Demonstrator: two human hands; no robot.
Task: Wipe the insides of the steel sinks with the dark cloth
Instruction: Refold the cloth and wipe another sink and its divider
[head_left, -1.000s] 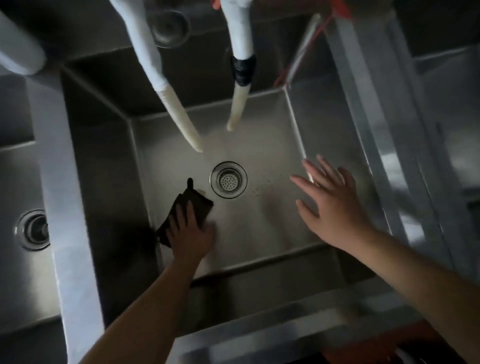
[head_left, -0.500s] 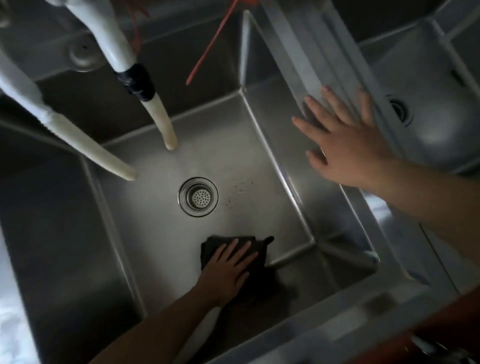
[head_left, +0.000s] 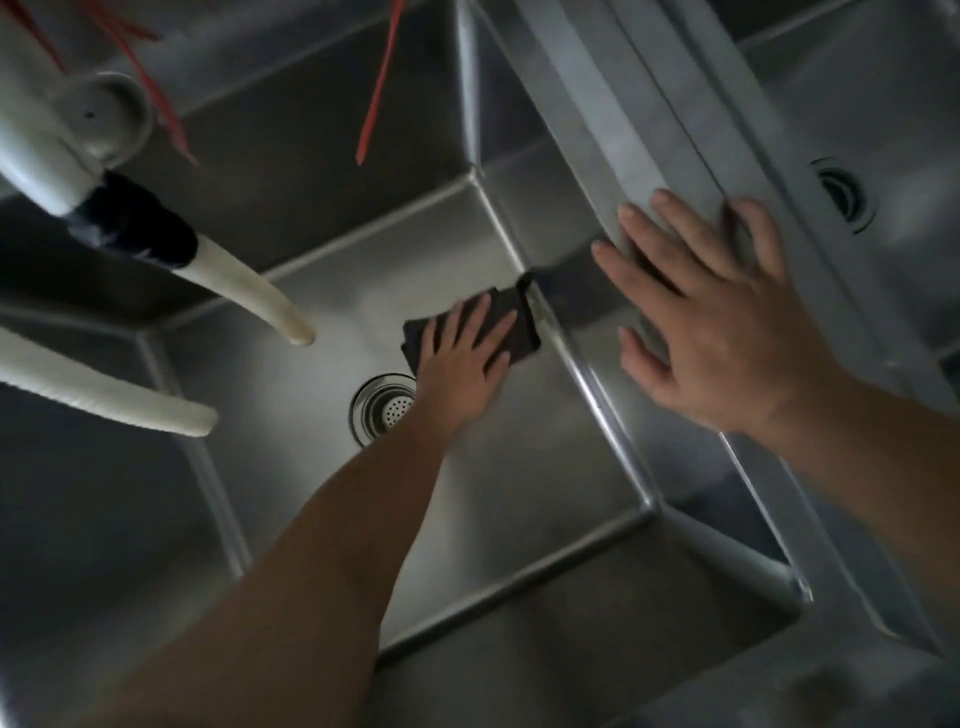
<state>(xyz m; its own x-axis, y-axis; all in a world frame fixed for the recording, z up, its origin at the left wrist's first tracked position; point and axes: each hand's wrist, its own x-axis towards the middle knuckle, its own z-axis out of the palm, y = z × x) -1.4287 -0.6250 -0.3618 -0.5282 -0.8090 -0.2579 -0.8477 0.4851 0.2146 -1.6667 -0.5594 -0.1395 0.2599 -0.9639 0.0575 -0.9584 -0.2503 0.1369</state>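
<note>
Head view: the left hand (head_left: 462, 358) presses the dark cloth (head_left: 511, 325) flat on the floor of the middle sink (head_left: 545, 467), fingers straight and spread, at the far right corner just beyond the drain (head_left: 382, 408). Half a second back the cloth lay on the near side of the drain, and a second back at the left wall; so the pass has swept across the floor and now reaches the far right seam. My reading: floor largely covered, walls not yet wiped. The cloth is a folded oblong, its long axis running from near-left to far-right, one corner flicked up against the right wall. The right hand (head_left: 717, 317) lies open, fingers apart, holding nothing, braced on the divider rim (head_left: 644, 130) between this sink and the neighbouring sink (head_left: 883, 104); earlier it hovered lower over the basin. Two pale hoses (head_left: 249, 299) hang over the basin at left, clear of the cloth. The neighbouring sink looks untouched, judged only from here.
</note>
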